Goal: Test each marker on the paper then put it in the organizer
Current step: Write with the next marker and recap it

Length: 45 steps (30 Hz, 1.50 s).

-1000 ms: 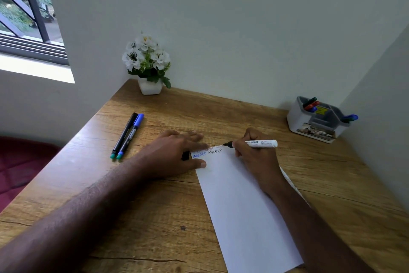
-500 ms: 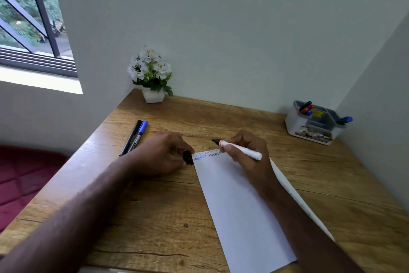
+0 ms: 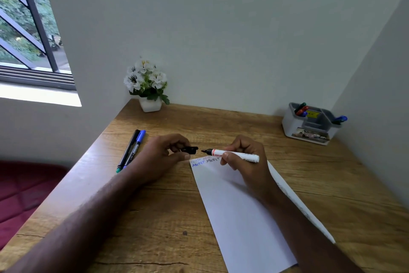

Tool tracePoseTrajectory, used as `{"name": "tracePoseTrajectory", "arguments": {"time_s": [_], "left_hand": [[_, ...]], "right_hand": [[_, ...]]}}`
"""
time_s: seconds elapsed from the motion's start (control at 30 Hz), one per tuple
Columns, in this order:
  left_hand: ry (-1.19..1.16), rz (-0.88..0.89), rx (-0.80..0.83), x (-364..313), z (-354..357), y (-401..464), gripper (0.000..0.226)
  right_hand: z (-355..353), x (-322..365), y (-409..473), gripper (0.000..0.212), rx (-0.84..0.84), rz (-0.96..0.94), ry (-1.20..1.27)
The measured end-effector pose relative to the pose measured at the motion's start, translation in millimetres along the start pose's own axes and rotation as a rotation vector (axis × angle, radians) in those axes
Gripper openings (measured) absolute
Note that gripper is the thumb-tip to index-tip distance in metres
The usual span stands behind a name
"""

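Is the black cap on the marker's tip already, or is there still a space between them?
Apart. The head view shows a strip of bare wood between the black cap in the left hand and the dark tip of the marker held by the right hand.

My paper (image 3: 239, 213) lies on the table (image 3: 332, 184) at 6 o'clock, under my right hand (image 3: 245, 162). That hand holds a marker (image 3: 232, 155) above the paper's far edge, its tip toward 9 o'clock. My left hand (image 3: 163, 157) is just left of it with the cap (image 3: 190, 150), close to the tip but apart. Two pens (image 3: 132, 150) lie side by side at 10 o'clock. The plant (image 3: 147, 86) stands in the far left corner, the organizer (image 3: 309, 126) at 2 o'clock with markers in it.
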<state>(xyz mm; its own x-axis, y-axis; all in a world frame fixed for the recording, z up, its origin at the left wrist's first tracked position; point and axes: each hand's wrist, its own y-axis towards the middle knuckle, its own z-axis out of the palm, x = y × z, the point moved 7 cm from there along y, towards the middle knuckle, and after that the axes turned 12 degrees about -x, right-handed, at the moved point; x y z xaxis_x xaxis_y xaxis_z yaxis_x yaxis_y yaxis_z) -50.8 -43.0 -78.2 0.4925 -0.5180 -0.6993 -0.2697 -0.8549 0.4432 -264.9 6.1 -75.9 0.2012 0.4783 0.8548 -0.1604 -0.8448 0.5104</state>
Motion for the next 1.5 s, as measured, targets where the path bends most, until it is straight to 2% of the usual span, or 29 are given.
{"name": "tracePoseTrajectory", "arguments": {"time_s": [0.53, 0.87, 0.97, 1.1, 1.27, 1.5], "left_hand": [[-0.004, 0.067, 0.088, -13, 10, -2, 0.021], [-0.108, 0.045, 0.038, -13, 8, -1, 0.014], [-0.083, 0.065, 0.061, -17, 13, -3, 0.013], [-0.095, 0.068, 0.057, -19, 14, -4, 0.015], [-0.064, 0.071, 0.091, -19, 17, -5, 0.016], [-0.111, 0.075, 0.084, -29, 26, -7, 0.020]], "right_hand": [[11, 4, -5, 0.011, 0.087, 0.030, 0.013], [13, 0, -3, 0.006, 0.098, 0.134, 0.132], [13, 0, -2, 0.017, 0.089, 0.166, 0.189], [14, 3, -2, 0.015, 0.086, 0.188, 0.223], [16, 3, -3, 0.016, 0.093, 0.193, 0.193], [17, 0, -7, 0.014, 0.072, 0.185, 0.017]]}}
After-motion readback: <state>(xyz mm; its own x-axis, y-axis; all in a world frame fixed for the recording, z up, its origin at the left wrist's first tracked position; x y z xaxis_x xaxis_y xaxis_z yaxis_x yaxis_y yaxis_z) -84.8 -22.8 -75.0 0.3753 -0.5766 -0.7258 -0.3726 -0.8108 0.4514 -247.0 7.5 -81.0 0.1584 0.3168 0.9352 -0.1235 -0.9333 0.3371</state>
